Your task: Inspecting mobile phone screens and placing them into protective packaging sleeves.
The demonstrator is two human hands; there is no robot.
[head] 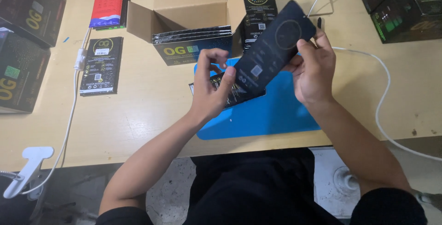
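Holding a flat dark blue packet (271, 50) slantwise above a blue mat (276, 110), both hands closed on it: right hand (313, 71) gripping the upper end, thumb across the face and fingers behind; left hand (212, 84) pinching the lower end between thumb and curled fingers. Raised clear of the surface, tilted from lower left to upper right, back panel of the packet turned up toward the camera. Lying flat on the mat just beneath the left hand, partly hidden by the fingers, a second black packet (230, 94). Spread under both hands on a pale wooden surface (147, 100), the mat reaching to the near edge. Standing just beyond the mat with flaps open, a cardboard box (184, 4), a row of dark packets (193, 45) leaning against its front. Propped upright beside the box to the right, a black packet (258, 11). Lying flat farther left, another black packet (101, 66); above it, a red packet (107, 2). Trailing down the left of the surface, a white cable (73, 91) with an inline switch; curving along the right side, a second white cable (382, 96). Stacked at the far corners, large black cartons (23, 45), with more at top right (405, 4).
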